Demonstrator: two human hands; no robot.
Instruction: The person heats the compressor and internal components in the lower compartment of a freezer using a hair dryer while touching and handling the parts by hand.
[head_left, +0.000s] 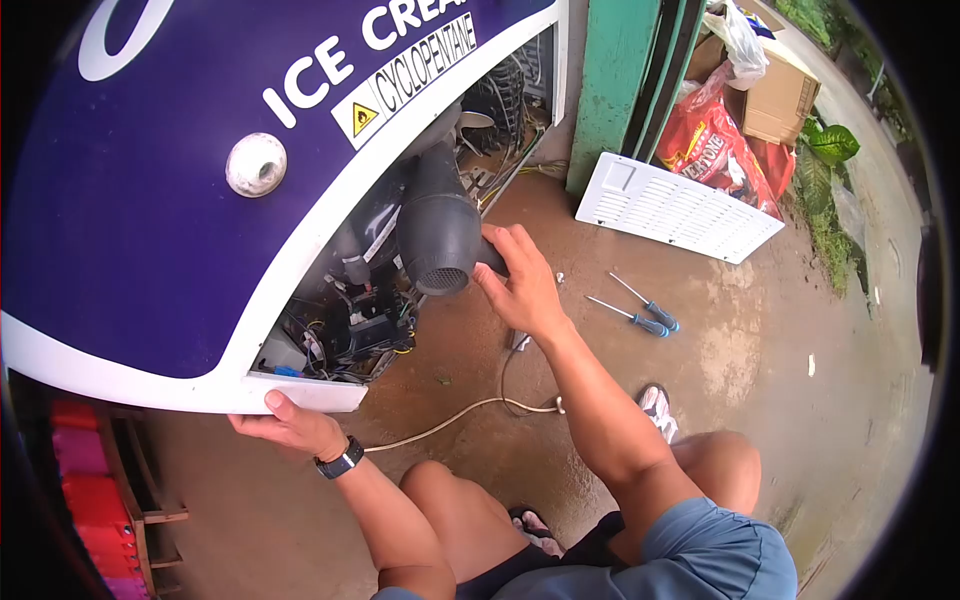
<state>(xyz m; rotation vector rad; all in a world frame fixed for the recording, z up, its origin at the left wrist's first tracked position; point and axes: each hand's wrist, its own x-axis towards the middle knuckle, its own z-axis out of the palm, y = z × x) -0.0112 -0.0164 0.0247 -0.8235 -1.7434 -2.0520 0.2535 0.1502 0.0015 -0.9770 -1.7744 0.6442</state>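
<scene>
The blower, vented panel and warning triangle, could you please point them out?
Blower [438,228], head view, its black body.
Vented panel [677,208], head view, its slotted face.
Warning triangle [361,118], head view, its flame symbol.

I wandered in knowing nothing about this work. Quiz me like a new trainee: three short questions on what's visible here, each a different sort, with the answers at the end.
1. What is the right hand holding? 
A) A red bag 
B) A black blower 
C) A cardboard box

2. True or false: two screwdrivers lie on the ground.

3. Fill in the missing word: on the purple cabinet, the label with a flame symbol reads "____".

Key: 1. B; 2. True; 3. CYCLOPENTANE
</scene>
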